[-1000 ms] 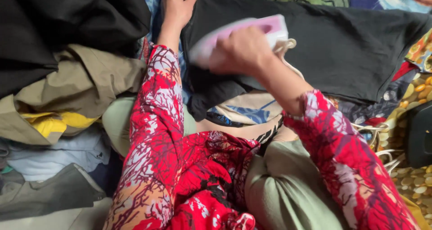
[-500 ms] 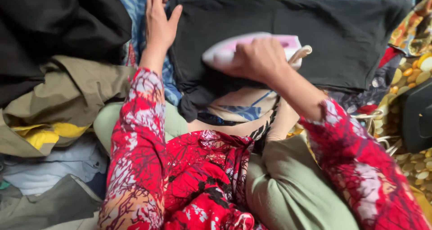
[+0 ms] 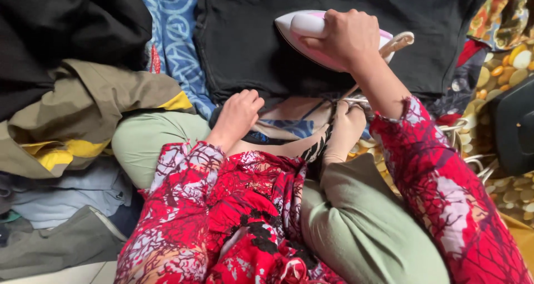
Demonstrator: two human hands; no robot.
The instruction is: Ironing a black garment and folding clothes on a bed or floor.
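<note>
Several garments sit heaped at the far left, a black one [image 3: 61,23] above an olive-and-yellow one [image 3: 83,123], their lower edges lost among other cloth. Next comes the left hand [image 3: 238,114], fingers curled together and gripping the near hem of the black shirt [image 3: 245,45], which lies spread flat on patterned bedding [image 3: 172,34]; its top edge is cut off by the frame. Farther right, the right hand [image 3: 347,36] wraps its fingers tightly round the handle of a pink-and-white iron [image 3: 303,28] resting on the shirt, hiding most of the iron's body. At the right edge, a dark object [image 3: 514,128] is too cropped to identify.
</note>
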